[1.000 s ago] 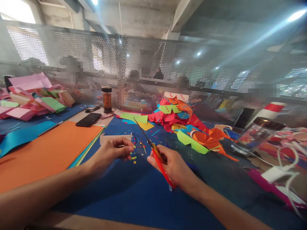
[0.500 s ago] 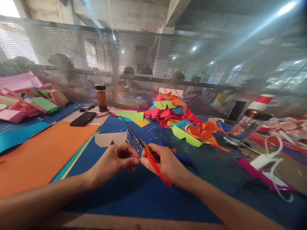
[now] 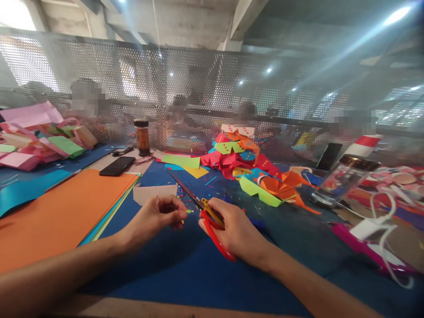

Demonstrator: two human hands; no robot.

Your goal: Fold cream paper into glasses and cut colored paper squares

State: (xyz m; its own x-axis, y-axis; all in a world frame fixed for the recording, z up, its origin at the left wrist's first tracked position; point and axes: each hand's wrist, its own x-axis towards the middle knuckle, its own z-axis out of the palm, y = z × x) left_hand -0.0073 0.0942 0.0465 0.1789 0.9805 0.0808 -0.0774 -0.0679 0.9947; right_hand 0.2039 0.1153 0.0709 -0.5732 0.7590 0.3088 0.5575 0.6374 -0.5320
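My right hand [image 3: 232, 225] grips a pair of scissors [image 3: 216, 234] with red handles and yellow on the inner side; the long dark blades point up and left. Between thumb and fingers of my left hand [image 3: 167, 214] is a tiny green paper piece [image 3: 188, 211], just left of the scissors. Behind that hand lies a pale pink paper cutout [image 3: 155, 193]. Small bits of coloured paper are scattered on the blue table covering [image 3: 159, 274] around the blades.
At left are orange sheets [image 3: 66, 216], a black phone [image 3: 117, 166] and a jar of brown liquid [image 3: 143, 139]. Bright paper masks [image 3: 232, 154] are heaped at the back, with a lime mask [image 3: 260, 192] nearer. A clear bottle [image 3: 344, 179] and a white cable [image 3: 380, 221] lie right.
My hands have drawn apart; the fingertips met around the green piece before, and now it stays with the left hand. The right hand's hold on the scissors has shifted, showing the yellow inner handle.
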